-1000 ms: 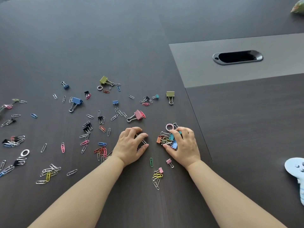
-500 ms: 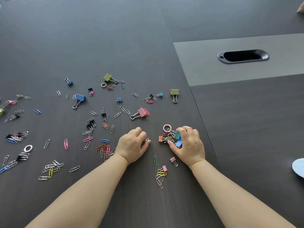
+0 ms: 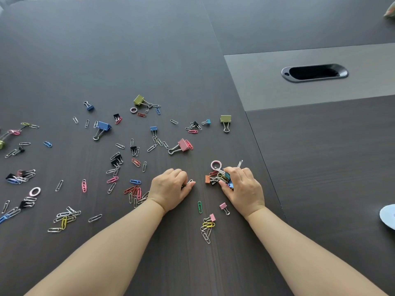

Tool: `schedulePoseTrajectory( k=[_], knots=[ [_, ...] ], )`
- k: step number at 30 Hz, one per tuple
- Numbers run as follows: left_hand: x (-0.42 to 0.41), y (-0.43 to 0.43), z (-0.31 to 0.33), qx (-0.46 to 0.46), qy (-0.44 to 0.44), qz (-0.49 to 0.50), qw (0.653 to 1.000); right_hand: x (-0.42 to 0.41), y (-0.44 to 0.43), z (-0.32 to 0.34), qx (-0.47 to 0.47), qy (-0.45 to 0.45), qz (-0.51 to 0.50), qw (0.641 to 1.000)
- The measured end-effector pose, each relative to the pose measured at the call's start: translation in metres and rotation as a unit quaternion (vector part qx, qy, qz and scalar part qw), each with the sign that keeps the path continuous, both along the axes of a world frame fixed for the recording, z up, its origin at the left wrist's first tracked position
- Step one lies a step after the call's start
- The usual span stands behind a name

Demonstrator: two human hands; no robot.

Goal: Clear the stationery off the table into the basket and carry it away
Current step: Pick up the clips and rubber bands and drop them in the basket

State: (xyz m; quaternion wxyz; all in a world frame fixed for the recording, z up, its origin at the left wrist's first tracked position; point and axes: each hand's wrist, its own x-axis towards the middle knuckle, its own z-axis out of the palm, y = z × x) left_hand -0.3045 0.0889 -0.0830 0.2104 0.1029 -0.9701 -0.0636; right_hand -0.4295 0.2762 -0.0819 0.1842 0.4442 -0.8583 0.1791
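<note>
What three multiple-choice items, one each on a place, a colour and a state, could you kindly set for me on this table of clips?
1. Where does the green paper clip lie?
A. On the table, between the two wrists
B. In a basket
C. On a chair

2. What colour is the big binder clip just beyond the left hand?
A. White
B. Pink
C. Orange

3. How is the right hand?
A. Flat on bare table
B. Lifted, holding nothing
C. Curled round a heap of clips

Key: 1 A, it lies uncovered between the arms; 2 B, its body is pink; 3 C, its fingers curl over the mixed clips.
</note>
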Motion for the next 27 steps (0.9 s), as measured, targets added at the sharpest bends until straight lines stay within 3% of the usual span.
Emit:
schedulePoseTrajectory(
  k=[13,18,27],
  knots=[
    [-0.001,0.0,-0.005,0.019,0.018,-0.005,1.0,0.0,0.001,-0.001,0.017,-0.008,-0.008,1.0],
    [0.001,0.007,-0.003,0.027,0.011,0.016,0.999,0.006,0.0,0.007,0.07,-0.006,-0.019,0.997],
    [0.05,0.014,0.016,0.014,0.0,0.095,0.995,0.052,0.01,0.028,0.018,-0.24,-0.087,0.967]
  ],
)
